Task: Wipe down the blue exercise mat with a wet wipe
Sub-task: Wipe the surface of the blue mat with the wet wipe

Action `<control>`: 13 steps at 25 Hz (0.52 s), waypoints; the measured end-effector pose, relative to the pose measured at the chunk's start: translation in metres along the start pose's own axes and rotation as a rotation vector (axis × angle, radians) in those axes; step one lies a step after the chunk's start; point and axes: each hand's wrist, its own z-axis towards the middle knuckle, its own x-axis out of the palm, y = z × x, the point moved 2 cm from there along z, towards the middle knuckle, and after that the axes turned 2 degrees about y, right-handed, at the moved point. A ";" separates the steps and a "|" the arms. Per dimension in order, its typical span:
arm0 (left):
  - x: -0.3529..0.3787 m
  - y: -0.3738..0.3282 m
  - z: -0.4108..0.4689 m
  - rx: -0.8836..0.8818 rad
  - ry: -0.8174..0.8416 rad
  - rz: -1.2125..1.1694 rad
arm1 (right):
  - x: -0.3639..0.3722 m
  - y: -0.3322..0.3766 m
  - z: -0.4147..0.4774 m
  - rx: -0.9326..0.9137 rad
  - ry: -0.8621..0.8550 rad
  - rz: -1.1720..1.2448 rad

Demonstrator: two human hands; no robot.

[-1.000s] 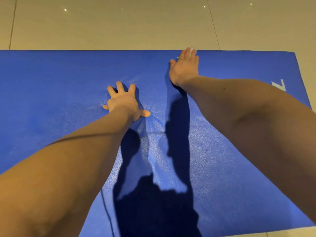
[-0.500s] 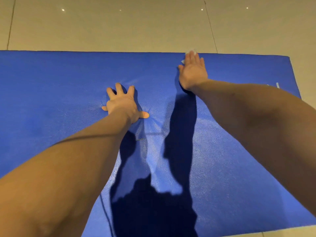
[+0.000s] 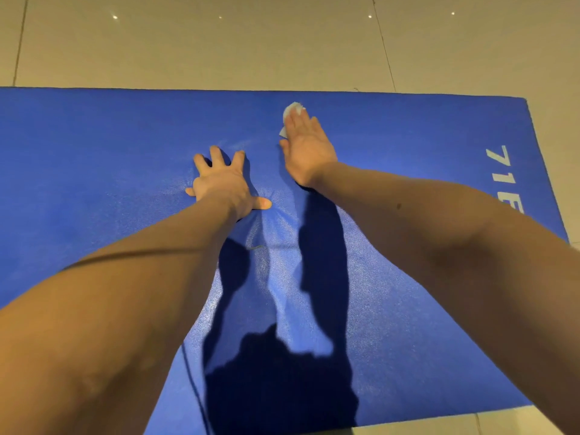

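Observation:
The blue exercise mat lies flat across the tiled floor and fills most of the view. My left hand presses flat on the mat near its middle, fingers spread, and the mat dimples around it. My right hand lies flat with straight fingers on a white wet wipe, a little in from the mat's far edge. Only the wipe's far end and left edge show past my fingers.
Beige floor tiles surround the mat beyond its far edge and at the right. White lettering is printed near the mat's right end. Shadows of my arms and body fall on the near part of the mat.
My right hand has slid the wipe back from the mat's far edge, toward me and slightly left. The left hand stays pressed in the same spot.

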 end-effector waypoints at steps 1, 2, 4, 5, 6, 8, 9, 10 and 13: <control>0.000 0.000 0.000 0.003 -0.001 -0.002 | -0.002 -0.020 -0.002 0.049 -0.023 -0.012; 0.000 -0.001 -0.001 0.004 0.001 -0.001 | -0.004 -0.042 -0.005 0.122 -0.030 -0.036; -0.001 -0.001 0.000 -0.002 0.005 -0.003 | -0.006 -0.072 -0.009 0.262 0.008 -0.094; -0.001 -0.001 -0.001 -0.003 0.007 -0.005 | -0.006 -0.073 -0.012 0.312 0.027 -0.096; -0.002 -0.001 -0.002 -0.004 0.004 -0.007 | -0.006 -0.062 -0.014 0.331 0.032 -0.077; 0.000 0.000 -0.003 -0.001 -0.016 -0.007 | 0.001 -0.024 -0.023 0.248 0.004 -0.017; 0.002 0.002 -0.004 0.004 -0.028 -0.006 | 0.007 -0.001 -0.031 0.156 -0.006 0.024; 0.004 0.004 -0.005 0.011 -0.038 -0.004 | 0.012 0.021 -0.043 0.044 -0.009 0.074; 0.010 0.010 -0.009 0.040 -0.045 -0.029 | 0.011 0.056 -0.076 -0.090 -0.055 0.344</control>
